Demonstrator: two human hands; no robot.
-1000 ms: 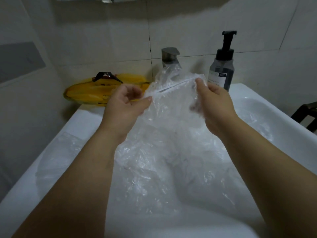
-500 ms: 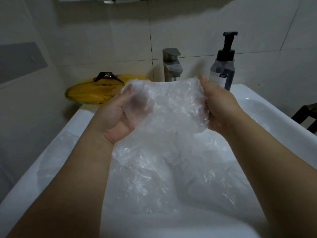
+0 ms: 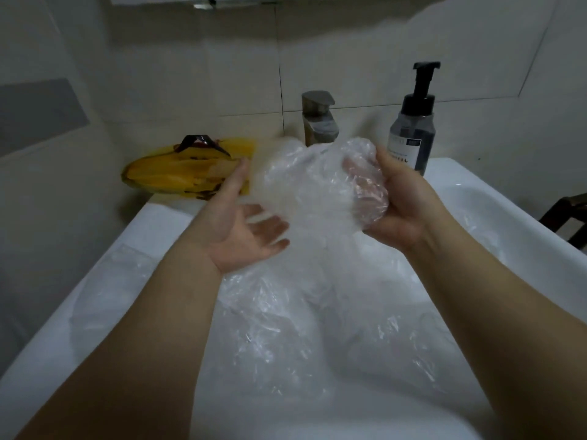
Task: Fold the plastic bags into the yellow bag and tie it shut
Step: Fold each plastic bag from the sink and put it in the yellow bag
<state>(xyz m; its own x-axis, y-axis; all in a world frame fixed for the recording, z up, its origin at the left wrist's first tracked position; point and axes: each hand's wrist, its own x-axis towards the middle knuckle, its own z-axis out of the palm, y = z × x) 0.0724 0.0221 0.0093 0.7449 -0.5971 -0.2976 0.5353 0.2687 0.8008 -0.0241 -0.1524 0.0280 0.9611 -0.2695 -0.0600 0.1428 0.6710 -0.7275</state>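
Observation:
A crumpled clear plastic bag (image 3: pixel 305 185) hangs above the white sink, bunched at its right end in my right hand (image 3: pixel 397 204), whose fingers show through the film. My left hand (image 3: pixel 241 227) is palm up and spread beside the bag's left edge, its fingertips touching or just under the loose plastic. More clear plastic bags (image 3: pixel 286 328) lie piled in the sink below my forearms. The yellow bag (image 3: pixel 181 176), with a dark red handle on top, lies flat on the ledge at the back left, just beyond my left thumb.
The white sink (image 3: pixel 495 201) fills the lower view. A steel faucet (image 3: pixel 317 122) stands at the back centre and a dark pump soap bottle (image 3: pixel 413 128) to its right. Tiled walls close in behind and on the left. A dark piece of furniture (image 3: pixel 568 214) shows at the right edge.
My left hand has let go of the clear bag and opened palm up. My right hand has gathered the bag's right end into a bunch.

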